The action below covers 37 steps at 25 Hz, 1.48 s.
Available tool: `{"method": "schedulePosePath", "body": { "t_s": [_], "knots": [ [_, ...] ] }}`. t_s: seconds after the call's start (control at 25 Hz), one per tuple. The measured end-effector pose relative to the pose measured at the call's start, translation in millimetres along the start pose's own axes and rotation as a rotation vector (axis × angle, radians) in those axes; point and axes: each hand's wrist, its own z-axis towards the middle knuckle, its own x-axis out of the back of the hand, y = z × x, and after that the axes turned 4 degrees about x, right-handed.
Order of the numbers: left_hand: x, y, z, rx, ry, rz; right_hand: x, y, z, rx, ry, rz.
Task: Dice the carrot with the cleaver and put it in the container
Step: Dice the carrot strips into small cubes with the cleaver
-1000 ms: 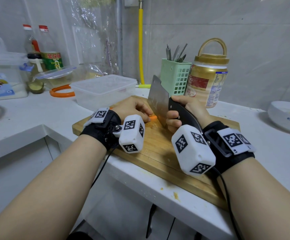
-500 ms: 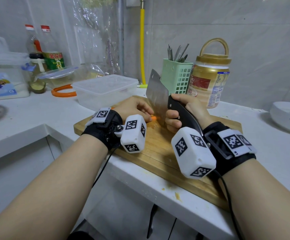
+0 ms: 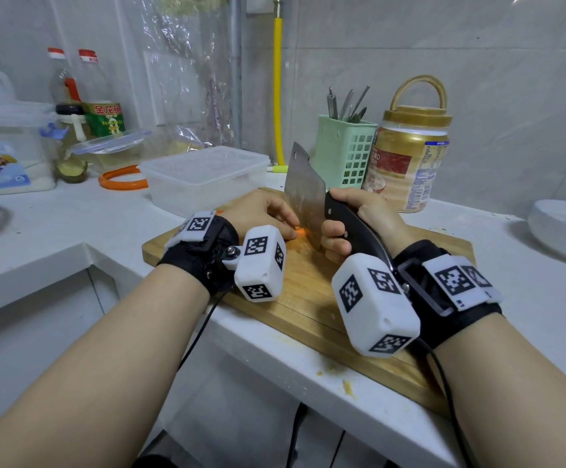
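Lifted a bit vs 1 s ago, cleaver (image 3: pixel 305 194) sits in right hand's (image 3: pixel 359 221) full grip over carrot (image 3: pixel 301 232) on cutting board (image 3: pixel 308 298), left hand (image 3: pixel 261 214) curled pinning it; keep knuckles fwd, fingertips tucked, chop straight down.

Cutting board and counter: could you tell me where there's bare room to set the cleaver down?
Bare: the cutting board near edge, and counter between board and white bowl. Crowded: behind it, container, green basket, jar.
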Motion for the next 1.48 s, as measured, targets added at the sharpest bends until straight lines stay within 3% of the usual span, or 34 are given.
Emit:
{"method": "schedulePosePath", "body": {
  "t_s": [0.36,0.64,0.88,1.48],
  "knots": [
    [1.3,-4.0,4.9,-0.002,-0.001,0.003,-4.9,-9.1,6.9,-0.016,0.083,0.023],
    [0.2,-3.1,3.8,0.009,0.001,0.004,-8.4,-2.9,10.0,-0.044,0.037,-0.071],
    [0.3,0.6,2.4,-0.002,-0.006,0.026,7.5,-2.1,2.2,-0.024,0.015,0.066],
    [-2.4,0.6,0.0,0.028,0.108,0.018,-0.4,0.9,-3.0,0.056,-0.044,0.057]
  ]
}}
